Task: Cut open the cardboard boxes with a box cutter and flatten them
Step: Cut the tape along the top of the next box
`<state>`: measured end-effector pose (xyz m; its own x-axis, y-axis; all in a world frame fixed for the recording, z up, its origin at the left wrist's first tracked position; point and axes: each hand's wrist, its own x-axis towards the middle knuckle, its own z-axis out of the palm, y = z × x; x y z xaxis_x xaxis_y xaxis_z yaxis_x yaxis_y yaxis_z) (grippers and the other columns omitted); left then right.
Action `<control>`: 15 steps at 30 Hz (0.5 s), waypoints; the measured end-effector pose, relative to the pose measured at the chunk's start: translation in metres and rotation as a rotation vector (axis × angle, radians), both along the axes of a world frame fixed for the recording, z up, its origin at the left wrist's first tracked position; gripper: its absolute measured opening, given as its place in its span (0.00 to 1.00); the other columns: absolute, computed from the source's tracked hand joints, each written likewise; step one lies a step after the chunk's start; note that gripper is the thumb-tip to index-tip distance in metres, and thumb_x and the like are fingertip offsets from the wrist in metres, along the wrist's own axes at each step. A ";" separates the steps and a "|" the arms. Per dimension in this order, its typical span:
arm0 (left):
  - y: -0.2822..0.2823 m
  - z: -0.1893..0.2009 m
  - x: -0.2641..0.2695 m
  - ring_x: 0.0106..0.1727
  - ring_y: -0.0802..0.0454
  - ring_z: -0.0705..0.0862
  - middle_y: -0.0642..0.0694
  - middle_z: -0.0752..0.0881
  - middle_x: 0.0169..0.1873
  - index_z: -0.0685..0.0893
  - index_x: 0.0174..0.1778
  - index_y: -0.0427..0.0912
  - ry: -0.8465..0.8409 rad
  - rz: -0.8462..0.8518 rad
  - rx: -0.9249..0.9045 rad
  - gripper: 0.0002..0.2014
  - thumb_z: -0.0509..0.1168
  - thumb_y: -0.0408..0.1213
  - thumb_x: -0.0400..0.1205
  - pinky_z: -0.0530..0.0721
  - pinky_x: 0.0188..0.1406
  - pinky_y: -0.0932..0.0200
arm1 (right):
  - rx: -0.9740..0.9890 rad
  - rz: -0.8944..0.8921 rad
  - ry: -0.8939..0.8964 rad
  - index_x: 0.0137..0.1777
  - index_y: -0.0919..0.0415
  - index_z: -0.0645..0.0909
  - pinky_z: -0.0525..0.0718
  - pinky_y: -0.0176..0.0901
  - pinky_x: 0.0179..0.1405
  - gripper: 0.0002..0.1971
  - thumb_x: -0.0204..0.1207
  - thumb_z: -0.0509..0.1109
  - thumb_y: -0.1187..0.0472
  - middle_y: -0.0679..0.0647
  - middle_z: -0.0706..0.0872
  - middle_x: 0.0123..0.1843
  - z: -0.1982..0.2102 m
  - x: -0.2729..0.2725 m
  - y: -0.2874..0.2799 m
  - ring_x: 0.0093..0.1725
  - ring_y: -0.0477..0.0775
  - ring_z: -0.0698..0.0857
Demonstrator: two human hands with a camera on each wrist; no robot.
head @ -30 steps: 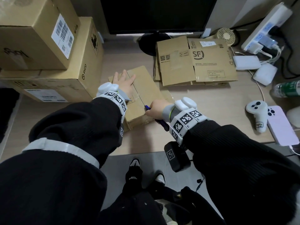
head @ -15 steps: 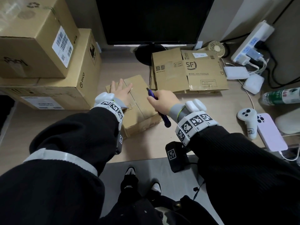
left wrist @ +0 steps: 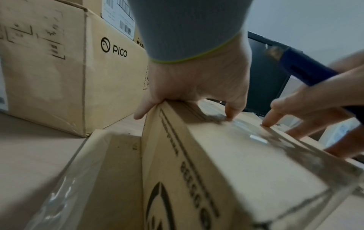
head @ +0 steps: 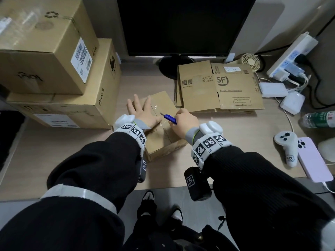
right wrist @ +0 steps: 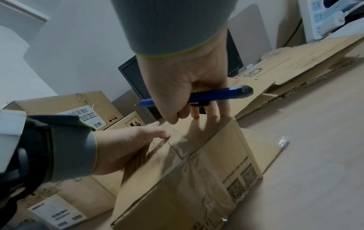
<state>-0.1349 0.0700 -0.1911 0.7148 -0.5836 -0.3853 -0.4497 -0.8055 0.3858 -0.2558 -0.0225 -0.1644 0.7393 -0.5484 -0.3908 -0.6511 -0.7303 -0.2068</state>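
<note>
Sitting mid-frame on the table, your small box stays pinned under your flat left hand; your right hand, grip curled round the box cutter, has returned from the near edge to the tape seam, ready to slice.

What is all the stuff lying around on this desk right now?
small taped box: 1, brown, desk centre under both hands
box cutter: 1, blue, gripped in right hand over the box's tape
large boxes: 2, brown, stacked at left
flattened SF cartons: a pile, brown, behind the small box
monitor: 1, black, at back
mini fan: 1, cream, back right
power strip: 1, white, back right
chargers: 2, white, right
water bottle: 1, green label, right edge
controller: 1, white, right
phone: 1, pink, right
left hand: flat on the small box
right hand: grips the cutter
</note>
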 end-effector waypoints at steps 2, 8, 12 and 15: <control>-0.002 0.005 0.000 0.80 0.36 0.25 0.44 0.26 0.81 0.37 0.83 0.60 0.041 0.048 0.014 0.50 0.68 0.55 0.75 0.40 0.79 0.30 | -0.007 0.012 0.010 0.58 0.61 0.84 0.82 0.53 0.57 0.18 0.80 0.61 0.49 0.54 0.72 0.66 -0.002 -0.001 -0.001 0.53 0.63 0.83; -0.009 0.011 0.005 0.80 0.34 0.27 0.41 0.27 0.81 0.37 0.83 0.60 0.088 0.091 0.087 0.54 0.70 0.62 0.72 0.40 0.78 0.30 | 0.012 -0.020 -0.033 0.59 0.60 0.82 0.81 0.48 0.54 0.18 0.80 0.63 0.47 0.51 0.76 0.63 -0.008 -0.002 -0.004 0.54 0.61 0.83; -0.008 0.008 0.008 0.81 0.35 0.29 0.43 0.34 0.83 0.42 0.83 0.61 0.075 0.108 0.073 0.55 0.72 0.62 0.68 0.43 0.78 0.31 | 0.018 0.006 -0.040 0.59 0.61 0.83 0.81 0.49 0.56 0.17 0.81 0.62 0.50 0.52 0.75 0.64 -0.007 -0.005 -0.001 0.54 0.61 0.83; -0.007 0.007 0.007 0.81 0.36 0.34 0.44 0.42 0.83 0.49 0.81 0.61 0.058 0.138 0.014 0.52 0.73 0.57 0.65 0.49 0.78 0.34 | 0.016 0.026 -0.056 0.58 0.60 0.84 0.81 0.49 0.57 0.16 0.81 0.62 0.52 0.52 0.74 0.66 -0.005 -0.007 0.000 0.54 0.61 0.83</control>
